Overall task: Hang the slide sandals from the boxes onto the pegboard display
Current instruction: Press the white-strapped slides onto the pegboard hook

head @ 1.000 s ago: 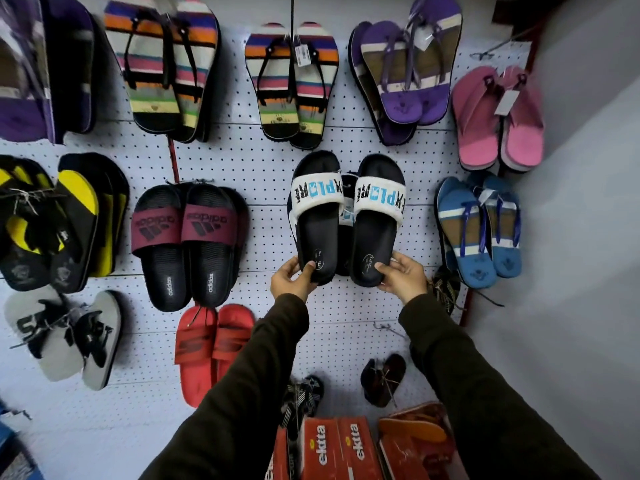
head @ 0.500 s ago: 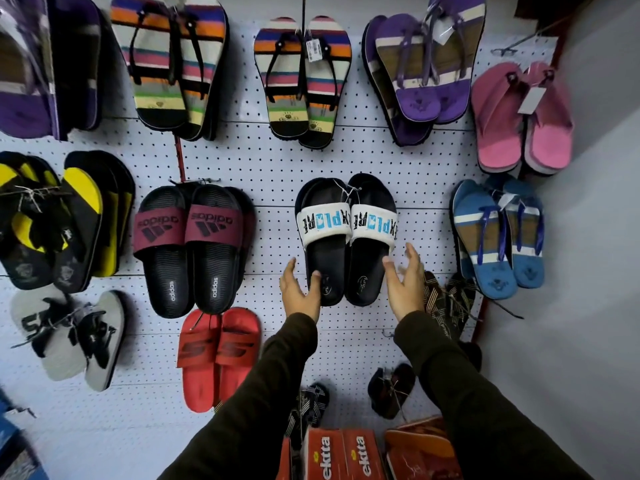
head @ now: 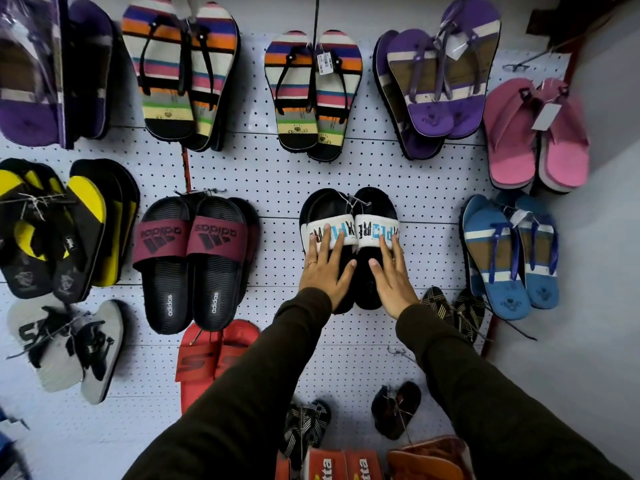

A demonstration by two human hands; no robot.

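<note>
A pair of black slide sandals (head: 375,204) with white straps and blue lettering hangs on the white pegboard (head: 277,174), right of centre. My left hand (head: 325,268) lies flat on the left slide, fingers spread up onto its strap. My right hand (head: 391,271) rests flat on the right slide in the same way. Neither hand grips anything. Red boxes (head: 341,465) sit at the bottom edge, below my arms.
Other pairs hang all around: black and maroon slides (head: 194,258) to the left, red slides (head: 207,358) below them, blue flip-flops (head: 509,251) to the right, striped pairs (head: 311,95) above. A grey wall (head: 588,306) closes the right side. A bare hook (head: 398,351) sticks out below the black slides.
The black slides went from being held by their heels to hanging a little lower on the board. Both hands let go and slid up to lie flat on the slides.
</note>
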